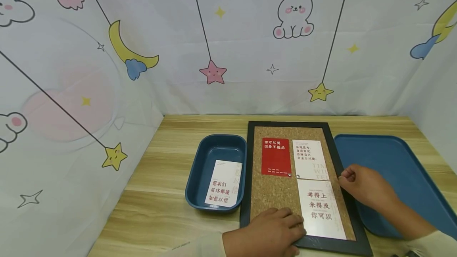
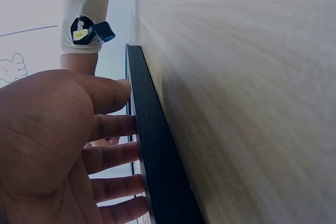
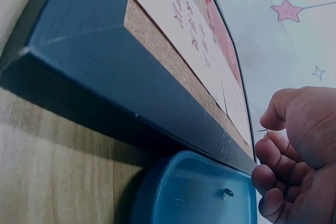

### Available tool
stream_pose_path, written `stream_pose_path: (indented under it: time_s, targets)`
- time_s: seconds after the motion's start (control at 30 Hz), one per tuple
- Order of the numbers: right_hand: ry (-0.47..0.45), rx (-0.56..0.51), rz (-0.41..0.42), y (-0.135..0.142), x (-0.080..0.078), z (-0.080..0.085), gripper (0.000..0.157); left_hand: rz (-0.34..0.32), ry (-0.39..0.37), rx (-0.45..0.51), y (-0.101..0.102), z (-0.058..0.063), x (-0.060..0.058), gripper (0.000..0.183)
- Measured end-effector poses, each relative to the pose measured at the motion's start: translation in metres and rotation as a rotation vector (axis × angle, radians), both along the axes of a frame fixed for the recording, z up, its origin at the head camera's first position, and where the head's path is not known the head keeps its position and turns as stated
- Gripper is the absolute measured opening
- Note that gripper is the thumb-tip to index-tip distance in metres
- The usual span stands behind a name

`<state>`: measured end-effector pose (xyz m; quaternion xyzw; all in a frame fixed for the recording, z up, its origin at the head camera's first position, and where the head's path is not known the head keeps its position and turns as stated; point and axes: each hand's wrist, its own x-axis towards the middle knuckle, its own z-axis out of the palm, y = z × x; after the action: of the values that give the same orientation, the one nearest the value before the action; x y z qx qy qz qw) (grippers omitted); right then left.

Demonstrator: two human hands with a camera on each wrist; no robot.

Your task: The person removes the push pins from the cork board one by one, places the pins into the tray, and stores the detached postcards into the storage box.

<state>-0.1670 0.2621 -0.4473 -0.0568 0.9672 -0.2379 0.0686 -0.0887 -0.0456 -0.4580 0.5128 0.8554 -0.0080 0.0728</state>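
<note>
A cork board (image 1: 273,195) in a black frame lies on the table with a red card (image 1: 276,160), an upper white card (image 1: 307,158) and a lower white card (image 1: 320,227) on it. One silver thumbtack (image 1: 289,175) sits at the red card's corner, another tack (image 1: 298,177) where the white cards meet. My left hand (image 1: 269,233) rests on the board's near edge, fingertips by the lower card. Above the right frame edge, my right hand (image 1: 371,187) pinches a thumbtack (image 3: 263,130); its thin point shows between thumb and forefinger, the head hidden.
Left of the board, a small blue tray (image 1: 216,142) holds another white card (image 1: 225,185). To the right lies a larger blue tray (image 1: 387,158) under my right arm, with a loose tack (image 3: 227,193) inside. A printed cloth (image 1: 250,94) hangs behind the wooden table (image 1: 150,193).
</note>
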Motion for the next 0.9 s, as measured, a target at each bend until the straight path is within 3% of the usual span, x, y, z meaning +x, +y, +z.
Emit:
stream_pose_path:
  time_s: [0.9]
  targets:
    - [-0.009,0.019,-0.018,0.024,-0.001,-0.006,0.028,0.016,-0.07,-0.018,-0.001,0.003,0.0,0.05]
